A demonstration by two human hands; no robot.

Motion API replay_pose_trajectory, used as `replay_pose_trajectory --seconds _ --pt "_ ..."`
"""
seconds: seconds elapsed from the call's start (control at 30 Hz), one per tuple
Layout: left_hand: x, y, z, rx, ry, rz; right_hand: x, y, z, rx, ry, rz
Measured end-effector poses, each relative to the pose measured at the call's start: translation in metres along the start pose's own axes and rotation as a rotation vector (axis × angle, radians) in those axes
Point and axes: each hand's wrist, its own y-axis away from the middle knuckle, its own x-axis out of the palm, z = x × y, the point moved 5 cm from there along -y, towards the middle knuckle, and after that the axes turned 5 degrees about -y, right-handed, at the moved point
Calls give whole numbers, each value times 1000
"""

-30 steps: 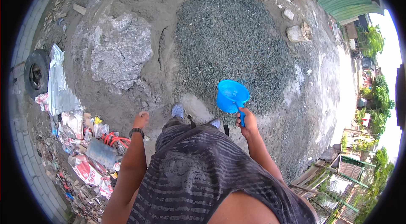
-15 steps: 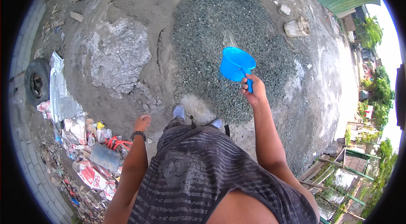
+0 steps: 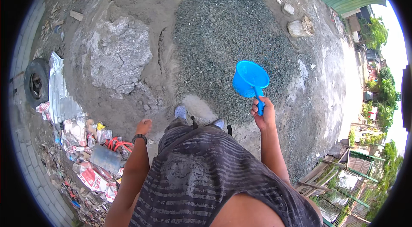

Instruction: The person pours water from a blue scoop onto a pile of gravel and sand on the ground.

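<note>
The right hand (image 3: 265, 113) is clamped on the handle of the blue scoop (image 3: 250, 79), right of centre above the gravel pile (image 3: 223, 34). Gravel and cement heap (image 3: 116, 53) lie unmixed. The left hand (image 3: 143, 126) hangs fisted, empty.

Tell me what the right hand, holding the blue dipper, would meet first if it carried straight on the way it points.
Most likely the gravel pile. The right hand holds the blue dipper out over its near edge, with nothing else between; how high it is above the stones is unclear.
</note>
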Motion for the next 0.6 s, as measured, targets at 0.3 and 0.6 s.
replay_pose_trajectory --seconds 0.3,0.6 --pt "-1 -35 -17 95 73 57 -39 -1 -81 322 155 -213" --pt "-1 -8 -58 13 40 70 7 -36 -5 170 64 -39"
